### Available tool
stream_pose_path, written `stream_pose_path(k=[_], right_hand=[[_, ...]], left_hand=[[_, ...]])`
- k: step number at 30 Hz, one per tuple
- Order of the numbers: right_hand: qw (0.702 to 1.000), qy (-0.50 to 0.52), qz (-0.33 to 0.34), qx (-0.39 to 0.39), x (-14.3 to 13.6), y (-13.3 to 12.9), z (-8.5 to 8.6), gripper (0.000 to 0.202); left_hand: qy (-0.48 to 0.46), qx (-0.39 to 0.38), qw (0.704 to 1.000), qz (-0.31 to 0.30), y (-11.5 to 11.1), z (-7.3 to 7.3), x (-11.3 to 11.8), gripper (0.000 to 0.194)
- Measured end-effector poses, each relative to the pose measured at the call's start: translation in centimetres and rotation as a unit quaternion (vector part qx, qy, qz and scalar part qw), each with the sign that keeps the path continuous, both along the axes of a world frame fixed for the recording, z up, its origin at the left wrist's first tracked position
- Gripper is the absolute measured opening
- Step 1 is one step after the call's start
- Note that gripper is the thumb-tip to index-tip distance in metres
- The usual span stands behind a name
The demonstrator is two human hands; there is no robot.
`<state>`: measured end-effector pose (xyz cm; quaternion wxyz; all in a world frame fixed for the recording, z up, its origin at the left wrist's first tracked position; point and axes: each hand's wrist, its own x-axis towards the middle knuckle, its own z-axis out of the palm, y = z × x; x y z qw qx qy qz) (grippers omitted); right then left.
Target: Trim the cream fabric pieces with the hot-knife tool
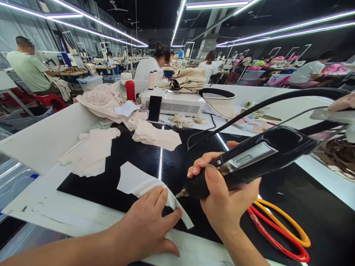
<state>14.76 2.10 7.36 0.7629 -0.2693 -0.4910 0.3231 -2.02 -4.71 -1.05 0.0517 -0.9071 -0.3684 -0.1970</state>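
On a black glossy sheet [280, 210] lies a curved piece of off-white fabric [135, 177]. My left hand [152, 218] rests on it, palm down with the fingers outstretched, and covers part of its lower edge. My right hand [226, 195] is wrapped round a black corded hand tool [199, 183] with a metal lever along its side. The tool's pointed metal tip [181, 193] is at the fabric's edge, just right of my left fingers; whether it touches cannot be made out. A stack of cut beige fabric pieces [156, 136] lies behind.
More cut pieces [94, 151] lie at the left. A phone [154, 108] leans against a white vented box [172, 101] at the back, beside a red bottle [130, 91]. Red and orange loops [291, 218] lie right of my right hand. A thick black cable [249, 109] arches overhead. Several people work beyond.
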Motion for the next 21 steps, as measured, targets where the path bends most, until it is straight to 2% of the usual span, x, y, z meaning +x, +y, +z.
stream_pose_path(k=[4, 14, 21], right_hand=[[1.000, -0.021, 0.000, 0.000, -0.1, 0.1, -0.2, 0.047], [1.000, 0.006, 0.014, 0.004, -0.3, 1.0, 0.1, 0.048], [0.999, -0.020, 0.022, 0.014, -0.5, 1.2, -0.4, 0.046]], left_hand=[[-0.002, -0.025, 1.000, -0.013, 0.1, 0.1, -0.3, 0.093], [-0.005, -0.030, 0.999, -0.017, 0.4, 1.2, -0.6, 0.086], [-0.018, -0.036, 0.999, -0.025, 0.6, 1.4, -0.6, 0.082]])
